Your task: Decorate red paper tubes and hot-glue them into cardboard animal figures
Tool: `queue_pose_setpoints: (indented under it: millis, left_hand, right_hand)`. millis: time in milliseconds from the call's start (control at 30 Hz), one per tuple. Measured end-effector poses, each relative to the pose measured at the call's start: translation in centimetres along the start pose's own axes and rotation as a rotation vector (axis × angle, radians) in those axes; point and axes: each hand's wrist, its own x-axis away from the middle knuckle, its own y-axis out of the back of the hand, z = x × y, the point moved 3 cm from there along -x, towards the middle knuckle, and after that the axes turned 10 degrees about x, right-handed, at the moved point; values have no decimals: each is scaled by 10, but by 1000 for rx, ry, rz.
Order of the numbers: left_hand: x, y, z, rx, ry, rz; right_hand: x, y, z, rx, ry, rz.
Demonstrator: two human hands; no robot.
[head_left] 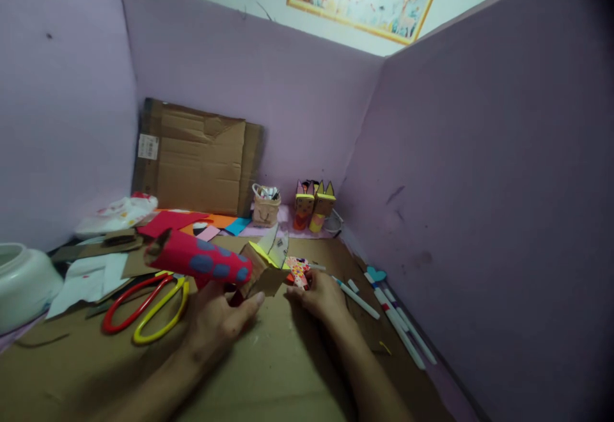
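Observation:
My left hand (218, 316) is closed around a cardboard craft figure, held tilted on its side above the cardboard-covered table. The figure has a red tube body (206, 257) with blue spots and a small cardboard box head (268, 278). Bright yellow edging and pale pointed pieces stick up from that head. Just right of it, my right hand (321, 297) has its fingers curled at a flower-patterned paper piece (298, 270), apparently pinching it; the fingertips are partly hidden. Scissors (160, 310) with red and yellow handles lie left of my left hand.
White-barrelled markers (396, 320) lie along the right wall. Two finished-looking box-headed figures (314, 210) stand at the back beside a small basket (266, 206). Coloured paper (167, 222), scraps and a white pot (26, 288) occupy the left. Cardboard sheets (199, 160) lean against the back wall.

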Motion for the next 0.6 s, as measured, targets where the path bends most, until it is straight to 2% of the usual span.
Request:
queue_pose_setpoints:
  millis: [167, 300, 400, 467, 533, 600]
  left_hand:
    - [-5, 3, 14, -195, -50, -72]
    - [-6, 7, 15, -313, 21, -149]
    - [-8, 10, 14, -393, 28, -215]
    - [-9, 10, 15, -461, 8, -251]
    - [-11, 10, 18, -520, -39, -261]
    - [-12, 10, 23, -565, -91, -277]
  right_hand:
    - [-3, -3, -3, -245, -75, 35]
    - [7, 11, 1, -489, -102, -53]
    - [19, 27, 14, -669, 9, -103]
    - [29, 32, 25, -761, 110, -23]
    - [39, 34, 30, -744, 189, 12]
    - [49, 32, 31, -640, 261, -26]
